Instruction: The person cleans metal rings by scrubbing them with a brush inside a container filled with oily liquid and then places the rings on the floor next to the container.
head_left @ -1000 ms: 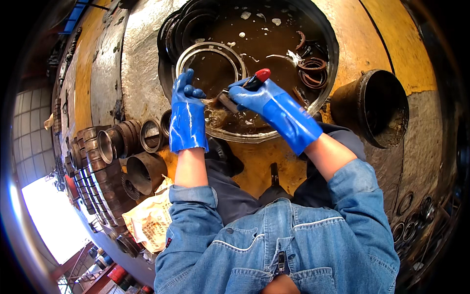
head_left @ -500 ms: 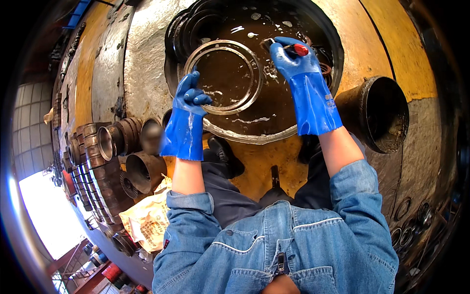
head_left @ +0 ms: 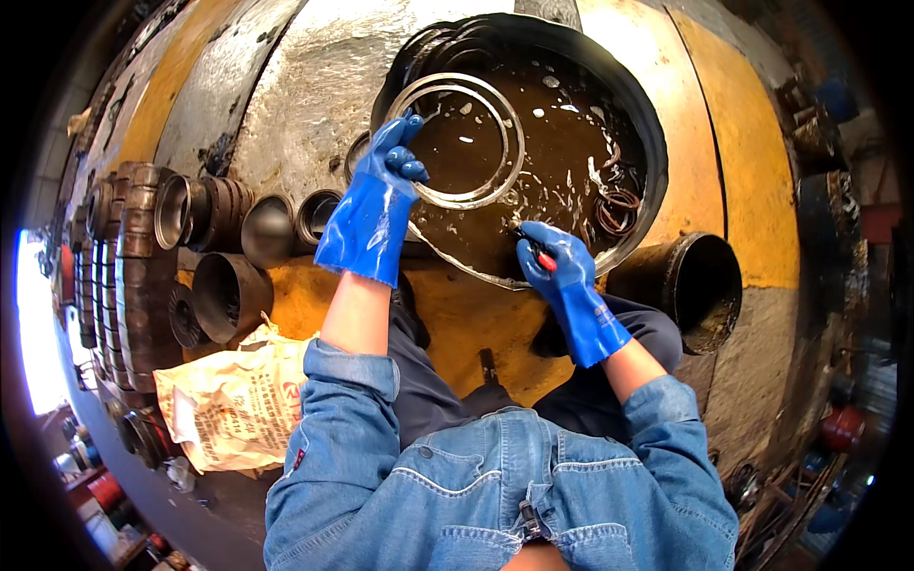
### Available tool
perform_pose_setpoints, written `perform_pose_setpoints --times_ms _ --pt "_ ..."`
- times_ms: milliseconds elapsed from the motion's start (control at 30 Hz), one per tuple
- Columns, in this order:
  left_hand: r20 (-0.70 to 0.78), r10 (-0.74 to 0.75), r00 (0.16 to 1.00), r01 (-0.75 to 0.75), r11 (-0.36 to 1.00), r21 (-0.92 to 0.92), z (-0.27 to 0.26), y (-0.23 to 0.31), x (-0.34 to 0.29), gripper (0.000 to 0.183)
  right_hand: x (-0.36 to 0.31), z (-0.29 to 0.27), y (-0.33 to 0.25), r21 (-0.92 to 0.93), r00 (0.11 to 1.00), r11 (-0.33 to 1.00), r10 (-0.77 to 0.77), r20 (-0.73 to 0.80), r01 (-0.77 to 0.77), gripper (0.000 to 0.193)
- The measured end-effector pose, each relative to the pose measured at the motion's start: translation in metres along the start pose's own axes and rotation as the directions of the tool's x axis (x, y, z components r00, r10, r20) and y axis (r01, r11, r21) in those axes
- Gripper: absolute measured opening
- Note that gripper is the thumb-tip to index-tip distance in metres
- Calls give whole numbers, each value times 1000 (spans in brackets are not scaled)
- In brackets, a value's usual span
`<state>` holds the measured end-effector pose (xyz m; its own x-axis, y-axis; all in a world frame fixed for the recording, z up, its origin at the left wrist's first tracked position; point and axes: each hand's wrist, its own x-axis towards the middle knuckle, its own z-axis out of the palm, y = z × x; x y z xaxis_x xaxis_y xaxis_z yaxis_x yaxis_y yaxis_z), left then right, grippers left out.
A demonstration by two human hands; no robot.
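Both my hands wear blue rubber gloves. My left hand (head_left: pixel 388 167) is closed on the left edge of a wide, shiny metal ring (head_left: pixel 516 143), tilted above dark brown liquid in a round black tub (head_left: pixel 655 143). Gripped in my right hand (head_left: pixel 559 259) is a small red-handled tool (head_left: pixel 546 261), over the tub's near rim. Its dark head is mostly hidden by the fingers, so its kind cannot be made out. Several thin reddish-brown rings (head_left: pixel 619 211) lie at the tub's right side. Darker rings (head_left: pixel 447 46) rest along its far left wall.
A dark open metal cylinder (head_left: pixel 712 290) lies right of the tub. To the left are several metal sleeves (head_left: pixel 228 293) and stacked ribbed parts (head_left: pixel 148 257). A crumpled paper sack (head_left: pixel 233 404) sits by my left elbow. Yellow-painted and worn metal plates (head_left: pixel 743 143) cover the floor.
My right hand has drawn back from over the tub's far side to its near rim, with the red-handled tool. The left hand still holds the ring. The whole view has shifted.
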<state>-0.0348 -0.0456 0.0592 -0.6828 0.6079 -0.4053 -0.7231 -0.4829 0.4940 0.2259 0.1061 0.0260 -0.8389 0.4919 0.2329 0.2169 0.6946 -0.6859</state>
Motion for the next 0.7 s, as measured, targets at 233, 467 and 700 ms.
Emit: perform_pose_setpoints --times_ms 233,467,700 --pt "-31 100 994 -95 985 146 19 0 -6 34 -5 15 14 -167 1000 986 12 -29 -16 22" --pt "65 81 995 -99 922 376 27 -9 -15 33 -1 13 6 -177 984 977 142 111 -121 26" --pt "141 85 986 -143 864 482 35 -11 -26 38 -3 17 12 -179 976 971 182 119 -159 29"
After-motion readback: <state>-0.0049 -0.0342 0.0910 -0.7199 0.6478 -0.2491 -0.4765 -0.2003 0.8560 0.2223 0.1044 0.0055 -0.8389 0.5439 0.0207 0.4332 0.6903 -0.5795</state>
